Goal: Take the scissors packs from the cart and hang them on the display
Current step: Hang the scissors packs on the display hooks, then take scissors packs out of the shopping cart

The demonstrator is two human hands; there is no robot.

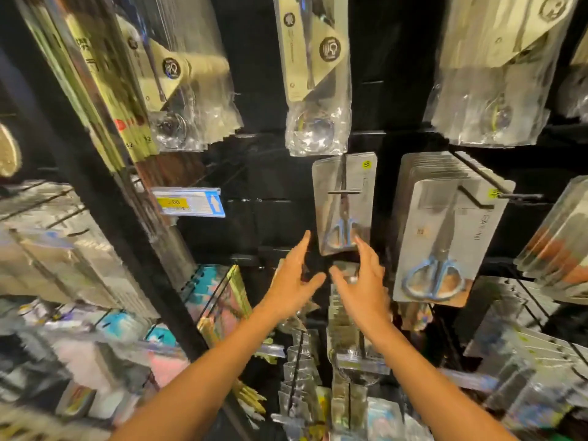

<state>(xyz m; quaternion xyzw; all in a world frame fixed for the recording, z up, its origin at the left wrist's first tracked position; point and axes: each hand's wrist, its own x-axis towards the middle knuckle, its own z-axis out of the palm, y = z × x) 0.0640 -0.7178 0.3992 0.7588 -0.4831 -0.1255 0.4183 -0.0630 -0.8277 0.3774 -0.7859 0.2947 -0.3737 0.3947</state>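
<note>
A scissors pack (343, 203), grey card with blue-handled scissors, hangs on a black display hook (343, 192) at the centre. To its right, several identical scissors packs (442, 243) hang stacked on another hook. My left hand (294, 281) is just below and left of the centre pack, fingers spread, holding nothing. My right hand (362, 281) is under the pack's lower right corner, fingers apart; its fingertips are close to the pack's bottom edge, and I cannot tell if they touch. The cart is out of view.
Clear bags of utensils (318, 90) hang on the row above. A price tag (191, 202) sticks out at the left. Hooks with more packaged goods (353, 354) jut out below my arms, and a black upright post (105, 186) stands at the left.
</note>
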